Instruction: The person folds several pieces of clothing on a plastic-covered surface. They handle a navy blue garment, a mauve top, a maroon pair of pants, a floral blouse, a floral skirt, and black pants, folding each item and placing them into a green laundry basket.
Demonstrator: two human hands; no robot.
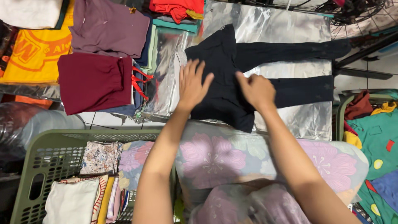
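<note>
L hand (192, 85) flat, fingers spread; R hand (257, 89) loosely curled.

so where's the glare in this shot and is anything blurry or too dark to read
Head view: glare sits on the crinkled silver sheet around the black trousers; the trousers are so dark that their folds barely show. Left hand and right hand are fairly sharp, with soft shadows. The floral cloth nearest the camera looks slightly soft.

The dark trousers (248, 74) are partly covered by both hands, and their waist runs under the left hand (193, 85). At seven o'clock the green basket (49, 157) is cut off by the frame, at twelve o'clock the red cloth (176, 7) too.
</note>
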